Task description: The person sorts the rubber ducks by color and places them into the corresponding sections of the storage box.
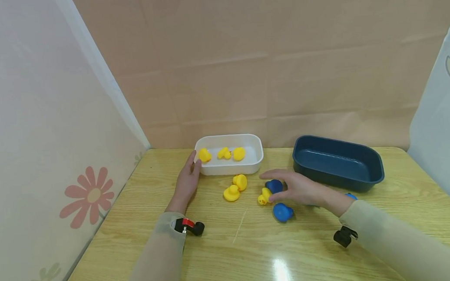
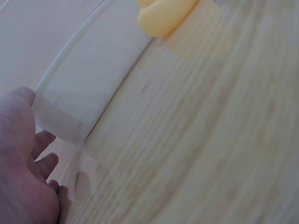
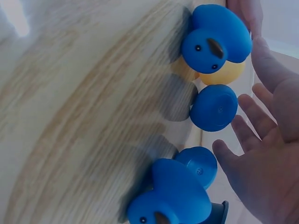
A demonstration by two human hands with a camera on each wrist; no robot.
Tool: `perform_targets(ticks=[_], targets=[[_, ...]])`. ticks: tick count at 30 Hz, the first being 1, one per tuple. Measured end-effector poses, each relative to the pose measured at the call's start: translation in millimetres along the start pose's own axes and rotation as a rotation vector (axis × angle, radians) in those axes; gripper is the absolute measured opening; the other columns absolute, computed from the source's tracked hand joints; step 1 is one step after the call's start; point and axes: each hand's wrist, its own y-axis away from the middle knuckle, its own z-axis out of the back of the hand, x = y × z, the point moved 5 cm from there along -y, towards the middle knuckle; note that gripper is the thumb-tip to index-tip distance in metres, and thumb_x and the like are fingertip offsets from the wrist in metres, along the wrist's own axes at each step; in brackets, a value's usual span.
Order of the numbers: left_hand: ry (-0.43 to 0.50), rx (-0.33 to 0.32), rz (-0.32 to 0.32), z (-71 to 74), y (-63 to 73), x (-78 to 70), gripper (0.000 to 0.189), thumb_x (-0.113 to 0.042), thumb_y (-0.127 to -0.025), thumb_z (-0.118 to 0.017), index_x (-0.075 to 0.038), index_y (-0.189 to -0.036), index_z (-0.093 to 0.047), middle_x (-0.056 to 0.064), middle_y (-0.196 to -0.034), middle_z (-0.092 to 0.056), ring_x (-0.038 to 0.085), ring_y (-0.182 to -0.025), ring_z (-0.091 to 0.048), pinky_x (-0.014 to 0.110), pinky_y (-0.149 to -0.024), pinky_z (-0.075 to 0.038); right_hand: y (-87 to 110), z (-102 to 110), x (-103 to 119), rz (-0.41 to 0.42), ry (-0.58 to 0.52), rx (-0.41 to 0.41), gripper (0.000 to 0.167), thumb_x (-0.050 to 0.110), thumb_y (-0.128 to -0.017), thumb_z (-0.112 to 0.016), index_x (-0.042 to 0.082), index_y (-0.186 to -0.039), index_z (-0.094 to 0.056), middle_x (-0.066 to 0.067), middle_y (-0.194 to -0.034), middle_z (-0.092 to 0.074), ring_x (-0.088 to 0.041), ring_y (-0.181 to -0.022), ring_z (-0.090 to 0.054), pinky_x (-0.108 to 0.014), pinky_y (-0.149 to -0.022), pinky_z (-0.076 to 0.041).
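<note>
Right hand: fingers apart and arched over a yellow duck, thumb right at it; nothing clamped. Contact between thumb and duck: cannot tell. The duck sits on the table just beside a dark blue duck, with a brighter blue duck on its near side.

Left hand: fingers apart, fairly straight, resting against the left end of the white bin, thumb at its rim. Three yellow ducks lie inside the bin.

Handling (judged): duck probably hollow soft plastic, so light, slightly squashy, hard to break; the smooth skin may slide a little. Best hold seems thumb and forefinger across the rounded body, behind the head; the beak offers little grip.

Edges and room: the dark blue neighbour crowds the far side, so a wide pinch might nudge it. Two more yellow ducks, one a front duck, the other a rear duck, stand between this one and the white bin's near wall. The navy bin stands beyond the right hand, its rim raised. Most room: the near stretch of table and straight up.
</note>
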Motion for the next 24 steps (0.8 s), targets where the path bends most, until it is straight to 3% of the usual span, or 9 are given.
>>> perform_targets(ticks=[9, 24], targets=[[0.006, -0.001, 0.006, -0.1, 0.4, -0.6, 0.065, -0.052, -0.119, -0.042, -0.033, -0.178, -0.023, 0.010, -0.178, -0.035, 0.036, -0.165, -0.029, 0.060, -0.132, -0.025, -5.0, -6.3, -2.2, 0.052, 0.025, 0.034, 0.066, 0.031, -0.099, -0.087, 0.006, -0.156, -0.063, -0.017, -0.165, -0.052, -0.045, -0.154, -0.044, -0.066, -0.124, -0.038], [0.016, -0.010, -0.020, -0.1, 1.3, -2.0, 0.065, -0.052, -0.119, -0.043, -0.030, -0.178, -0.027, 0.012, -0.177, -0.038, 0.037, -0.163, -0.033, 0.059, -0.132, -0.028, -11.9, -10.0, -6.0, 0.038, 0.080, 0.055, 0.064, 0.032, -0.096, -0.090, 0.006, -0.151, -0.068, -0.015, -0.161, -0.057, -0.046, -0.156, -0.041, -0.070, -0.124, -0.034]])
